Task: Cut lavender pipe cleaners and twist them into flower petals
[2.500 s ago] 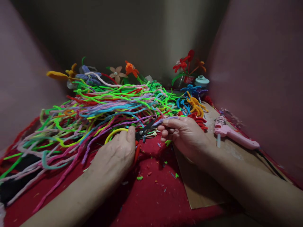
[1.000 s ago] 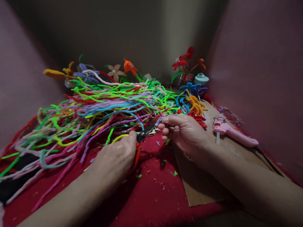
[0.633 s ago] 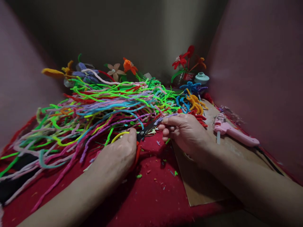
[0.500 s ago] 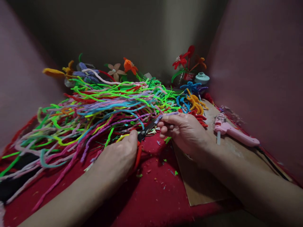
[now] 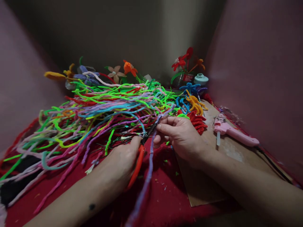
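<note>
My left hand (image 5: 121, 157) is closed around red-handled scissors (image 5: 139, 154), whose dark blades point up and right toward my right hand. My right hand (image 5: 178, 134) pinches a lilac pipe cleaner (image 5: 148, 170) between thumb and fingers. The pipe cleaner crosses the blades and hangs down toward me, blurred at its near end. Both hands rest just in front of a big heap of coloured pipe cleaners (image 5: 99, 107) on the red cloth (image 5: 161, 195).
A pink glue gun (image 5: 230, 132) lies on a brown board (image 5: 222, 151) at the right. Finished pipe-cleaner flowers (image 5: 187, 61), a pale jar (image 5: 201, 78) and red, orange and blue curled pieces (image 5: 195, 107) stand at the back. Small cuttings litter the cloth. Pink walls close in both sides.
The lilac pipe cleaner now trails down toward me instead of lying level by the heap. Both hands have shifted slightly nearer, and the scissors have tilted more upright.
</note>
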Demonstrator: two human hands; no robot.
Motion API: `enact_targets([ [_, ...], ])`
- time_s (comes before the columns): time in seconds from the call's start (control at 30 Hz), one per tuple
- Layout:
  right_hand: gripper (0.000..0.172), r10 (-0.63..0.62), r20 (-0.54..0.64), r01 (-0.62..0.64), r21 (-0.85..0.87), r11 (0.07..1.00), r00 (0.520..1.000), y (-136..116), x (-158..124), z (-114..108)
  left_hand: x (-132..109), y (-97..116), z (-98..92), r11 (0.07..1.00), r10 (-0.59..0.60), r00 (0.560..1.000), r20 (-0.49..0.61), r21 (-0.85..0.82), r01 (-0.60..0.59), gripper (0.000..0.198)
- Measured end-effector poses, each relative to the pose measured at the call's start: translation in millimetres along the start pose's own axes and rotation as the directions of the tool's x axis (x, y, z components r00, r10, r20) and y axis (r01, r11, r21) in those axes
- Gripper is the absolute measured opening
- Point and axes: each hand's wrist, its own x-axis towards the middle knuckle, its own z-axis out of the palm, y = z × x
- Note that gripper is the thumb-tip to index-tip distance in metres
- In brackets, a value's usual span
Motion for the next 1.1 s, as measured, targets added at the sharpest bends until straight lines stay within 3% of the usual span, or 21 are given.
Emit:
enact_targets([
  [0.27,0.007,-0.011,-0.01,0.011,-0.011,1.0,1.0,3.3,0.6,1.4,3.3,5.1,8.8,0.996,-0.084,0.992,0.095,-0.035,0.087,0.029],
  [0.5,0.011,0.01,0.02,-0.01,-0.016,1.0,1.0,4.3,-1.2,2.0,6.7,-8.7,16.1,1.0,0.03,0.996,0.079,-0.009,-0.03,0.035],
  [0.8,0.007,0.013,0.017,-0.012,-0.079,0.997,1.0,6.9,-1.7,0.5,3.9,15.1,-8.3,0.98,-0.096,0.986,0.14,0.185,0.069,0.034],
  [1.1,0.008,0.002,-0.007,-0.003,-0.077,0.997,1.0,6.9,-1.3,0.8,2.3,6.8,5.5,0.962,-0.065,0.997,0.044,0.27,0.051,0.038],
])
